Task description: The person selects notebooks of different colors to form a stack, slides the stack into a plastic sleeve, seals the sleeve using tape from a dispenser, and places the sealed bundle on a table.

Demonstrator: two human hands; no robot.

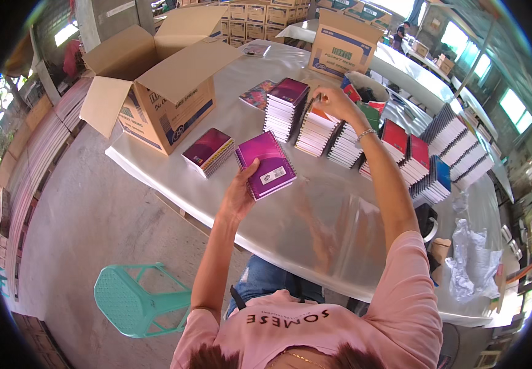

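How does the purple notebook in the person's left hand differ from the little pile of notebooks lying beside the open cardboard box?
The purple spiral-bound notebook is a single book gripped by the left hand and tilted; the small stack of dark red notebooks holds several and lies flat on the table, untouched. The held one shows a white label; the stack's top cover shows none. Both are spiral-bound.

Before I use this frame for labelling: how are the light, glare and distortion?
Head view: daylight, bright windows at the top right blown out; soft glare on the table's clear covering; fisheye bends the table edge and blackens the corners; the purple notebook in the left hand is sharp, as is the right hand at the stacks.
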